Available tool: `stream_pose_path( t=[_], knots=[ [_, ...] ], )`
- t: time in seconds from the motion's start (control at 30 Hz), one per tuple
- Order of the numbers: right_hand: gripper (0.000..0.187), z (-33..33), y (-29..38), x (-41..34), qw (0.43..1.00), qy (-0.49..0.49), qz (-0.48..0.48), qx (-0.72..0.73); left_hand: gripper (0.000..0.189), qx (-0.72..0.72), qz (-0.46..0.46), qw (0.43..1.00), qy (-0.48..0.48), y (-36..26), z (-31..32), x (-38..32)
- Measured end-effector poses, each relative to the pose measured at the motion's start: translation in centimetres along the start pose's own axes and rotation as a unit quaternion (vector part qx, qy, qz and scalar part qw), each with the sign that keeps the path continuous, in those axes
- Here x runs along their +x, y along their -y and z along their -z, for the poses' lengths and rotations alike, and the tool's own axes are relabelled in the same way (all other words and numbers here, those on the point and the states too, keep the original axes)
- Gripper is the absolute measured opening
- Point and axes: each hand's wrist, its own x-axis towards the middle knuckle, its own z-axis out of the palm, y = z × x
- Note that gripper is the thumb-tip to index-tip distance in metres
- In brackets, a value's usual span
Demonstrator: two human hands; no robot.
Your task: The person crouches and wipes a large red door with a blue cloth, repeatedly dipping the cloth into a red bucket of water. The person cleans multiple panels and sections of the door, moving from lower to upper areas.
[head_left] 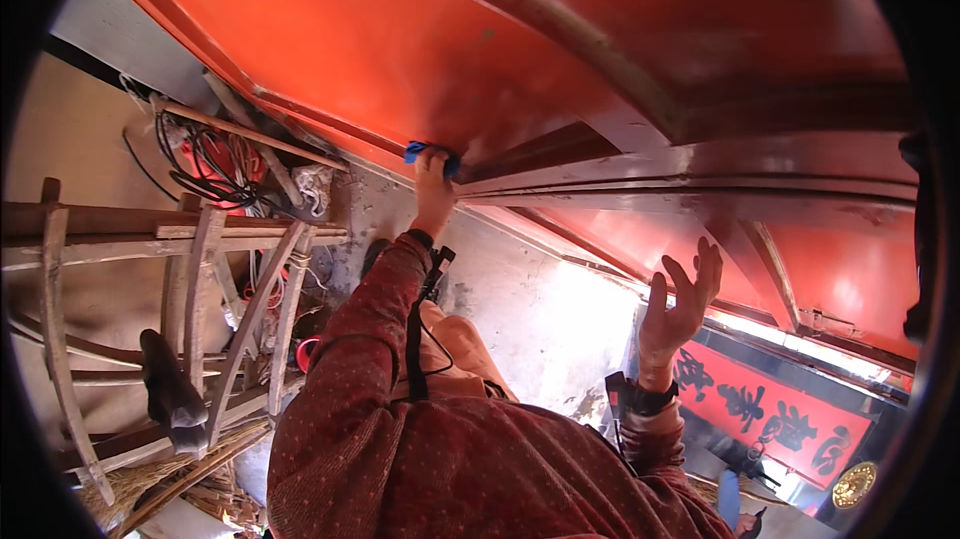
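My left hand [433, 190] holds a folded blue cloth [452, 162] against the lower part of a large red-painted wooden door panel [337, 36], close to its framed edge. Dark wooden frame strips cross the door. To the right, my right hand [679, 299] is raised with its fingers spread and nothing in it. It is in front of a second red panel [840, 261]; whether it touches that panel I cannot tell. Both wrists wear dark bands.
At the left stand a wooden rack [202, 291] with a dark shoe or boot [172, 389], coiled black cables [210, 164] and straw [135, 471]. A red banner [780, 411] with black writing is at the right. Part of another person, a blue sleeve [727, 498], shows below it.
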Motion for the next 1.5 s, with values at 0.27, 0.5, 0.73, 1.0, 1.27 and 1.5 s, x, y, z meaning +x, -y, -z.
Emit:
stream_pose_path(
  t=[0.27,0.5,0.73,1.0,1.27,1.5],
  knots=[
    [0.025,-2.2,0.3,-3.6,0.988,0.075,-0.073,0.113,0.039,-0.007,0.199,0.971,0.136,5.1,-2.8,-1.9],
    [0.037,-7.0,-0.7,-12.1,0.914,0.325,-0.125,0.206,0.038,-0.27,0.274,0.857,0.341,-3.2,4.8,-4.6],
    [0.092,-7.6,1.1,-14.5,0.869,0.164,-0.227,0.409,0.032,-0.319,0.317,0.649,0.614,-18.2,5.2,-5.3],
    [0.067,-4.6,-4.2,-16.5,0.607,-0.035,-0.456,0.65,0.049,-0.138,0.264,0.547,0.782,-28.6,0.0,-3.3],
    [0.043,9.0,-13.1,-13.6,0.584,-0.321,-0.436,0.605,0.039,-0.111,0.044,0.688,0.716,-35.0,2.2,3.0],
    [0.052,24.9,-21.4,-1.2,0.814,-0.542,-0.154,0.14,0.041,-0.128,-0.182,0.855,0.468,-39.2,6.5,6.9]
  ],
)
